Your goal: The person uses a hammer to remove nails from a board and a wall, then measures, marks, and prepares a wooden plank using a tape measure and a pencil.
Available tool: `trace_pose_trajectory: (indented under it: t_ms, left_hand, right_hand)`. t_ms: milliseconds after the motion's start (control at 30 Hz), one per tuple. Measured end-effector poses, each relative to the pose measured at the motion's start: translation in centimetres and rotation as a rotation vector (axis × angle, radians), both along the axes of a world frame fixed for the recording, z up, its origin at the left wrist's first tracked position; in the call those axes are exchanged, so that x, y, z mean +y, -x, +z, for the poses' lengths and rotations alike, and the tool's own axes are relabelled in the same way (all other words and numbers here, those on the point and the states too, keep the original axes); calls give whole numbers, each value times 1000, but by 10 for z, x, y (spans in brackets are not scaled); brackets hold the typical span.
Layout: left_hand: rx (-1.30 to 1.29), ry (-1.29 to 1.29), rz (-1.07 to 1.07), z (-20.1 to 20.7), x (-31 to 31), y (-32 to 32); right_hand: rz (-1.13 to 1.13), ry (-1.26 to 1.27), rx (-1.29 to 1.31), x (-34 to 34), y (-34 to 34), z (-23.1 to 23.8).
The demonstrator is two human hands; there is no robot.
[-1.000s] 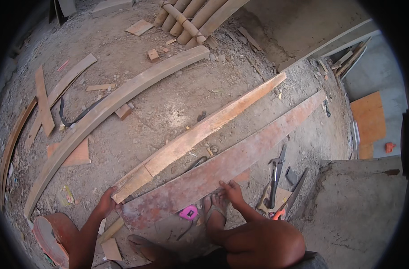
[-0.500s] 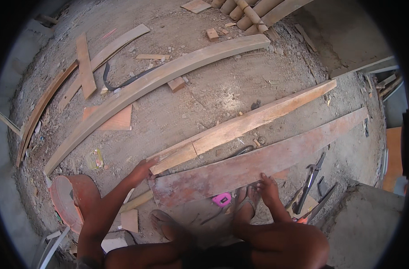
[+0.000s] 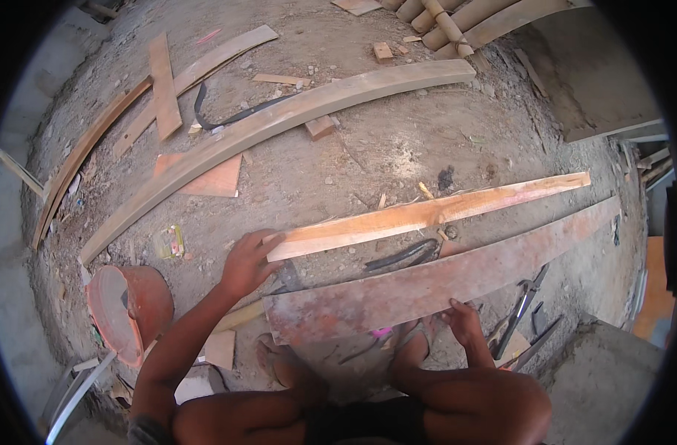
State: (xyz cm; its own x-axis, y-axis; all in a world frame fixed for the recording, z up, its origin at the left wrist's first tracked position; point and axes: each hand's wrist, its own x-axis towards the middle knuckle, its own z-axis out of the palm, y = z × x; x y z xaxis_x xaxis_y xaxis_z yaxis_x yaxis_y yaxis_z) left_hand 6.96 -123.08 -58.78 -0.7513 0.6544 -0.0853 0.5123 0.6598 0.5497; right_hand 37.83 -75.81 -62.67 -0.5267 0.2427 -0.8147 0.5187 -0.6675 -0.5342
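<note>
My left hand [image 3: 251, 263] grips the near left end of a light wooden plank [image 3: 368, 224], its fingers curled over that end. The plank slants away to the right, its bright cut face showing. Nearer to me is a wide reddish-grey stained board [image 3: 427, 268], lying almost alongside it with a gap of dirt between. At that board's near edge is my right hand [image 3: 464, 324], its fingertips over the edge and its other fingers partly hidden. A dark curved strip [image 3: 403, 256] shows between the two pieces.
Beyond lies a long curved beam [image 3: 279, 130], resting over a wood block [image 3: 320, 127]. An orange bucket [image 3: 149, 300] lies tipped at left. At right are a hammer [image 3: 521, 304] and a saw [image 3: 535, 343]. A pink tape measure [image 3: 381, 332] is mostly covered by the stained board.
The light plank has turned away from the stained board and rolled, showing a different face; my left hand moved with it. The stained board covers more of the tape measure. The view has shifted.
</note>
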Motion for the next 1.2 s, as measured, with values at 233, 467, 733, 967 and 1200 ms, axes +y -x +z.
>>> trace_pose_trajectory:
  t_ms: [233,467,733,967,1200]
  left_hand:
    - [-129,-69,52,-11,-12,15]
    - [-156,-154,117,-4,-5,5]
    - [-108,-173,250,-24,33,-5]
    - [-117,-162,274,-20,58,-9]
    - [-40,-186,146,-23,57,-22]
  right_hand:
    - [-15,6,16,-16,16,8]
    - [-60,-157,136,6,50,20]
    - [-27,-190,262,34,121,49]
    - [58,-370,318,46,134,87]
    - [80,-394,-73,56,125,16]
